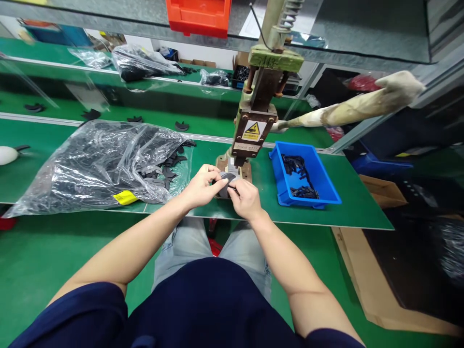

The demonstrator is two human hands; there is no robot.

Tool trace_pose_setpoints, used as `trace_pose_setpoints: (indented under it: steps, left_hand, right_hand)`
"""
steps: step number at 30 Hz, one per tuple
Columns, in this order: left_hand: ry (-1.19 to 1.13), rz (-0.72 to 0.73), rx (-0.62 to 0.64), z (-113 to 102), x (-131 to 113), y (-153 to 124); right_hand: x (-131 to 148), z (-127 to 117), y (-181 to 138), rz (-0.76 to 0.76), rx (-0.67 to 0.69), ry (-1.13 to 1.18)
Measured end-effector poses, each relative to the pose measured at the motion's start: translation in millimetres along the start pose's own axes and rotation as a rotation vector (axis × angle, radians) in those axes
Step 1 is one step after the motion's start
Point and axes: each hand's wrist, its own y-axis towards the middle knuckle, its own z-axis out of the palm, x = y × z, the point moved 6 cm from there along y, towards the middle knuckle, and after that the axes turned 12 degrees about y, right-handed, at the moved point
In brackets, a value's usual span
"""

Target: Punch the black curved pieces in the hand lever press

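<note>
Between my two hands is a dark curved plastic part [226, 183], held low in front of the base of a hand press [253, 123]. My left hand [206, 186] pinches its left side with thumb and fingers. My right hand [245, 197] is closed at its right edge, thumb and forefinger together. Whether a smaller piece sits in the right fingers is too small to tell. A clear plastic bag [97, 164] of similar black curved parts lies left of my hands, its mouth towards them. To the right stands a blue bin [308, 195] with thin black pieces in it.
The press lever [362, 104], wrapped in pale tape, sticks out to the right. Behind the green bench [358, 205], several curved parts [181, 126] lie on a green strip. An orange bin [199, 17] sits on the shelf above. Cardboard [377, 275] stands at lower right.
</note>
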Motion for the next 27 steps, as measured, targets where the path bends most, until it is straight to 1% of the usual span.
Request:
trace_pose_setpoints:
  steps: [5, 8, 11, 15, 17, 19, 23, 24, 26, 27]
  left_hand:
    - [-0.330, -0.174, 0.128, 10, 8, 0]
    - [-0.500, -0.286, 0.163, 16, 20, -1]
    - [-0.522, -0.400, 0.114, 13, 49, 7]
    - [-0.490, -0.642, -0.015, 0, 105, 31]
    - [-0.518, -0.720, -0.062, -3, 125, 54]
    - [-0.543, -0.729, -0.109, -6, 134, 89]
    - [-0.565, -0.652, -0.193, -11, 131, 179]
    - [-0.565, -0.638, -0.209, -12, 130, 198]
    - [-0.542, -0.636, -0.233, -7, 130, 222]
    - [-0.522, -0.641, -0.240, -2, 131, 227]
  right_hand:
    - [0, -2, -3, 0.005, 0.000, 0.023]
    - [-3, -1, -5, 0.017, 0.017, 0.056]
    - [-7, -6, -12, 0.039, 0.012, 0.082]
    - [-8, -27, -36, 0.065, -0.047, 0.116]
    - [-4, -37, -49, 0.071, -0.065, 0.136]
    - [1, -43, -59, 0.074, -0.068, 0.154]
    - [12, -51, -67, 0.079, -0.046, 0.177]
    - [14, -55, -68, 0.079, -0.038, 0.181]
    - [17, -67, -68, 0.079, -0.044, 0.185]
    - [18, -75, -69, 0.083, -0.063, 0.185]
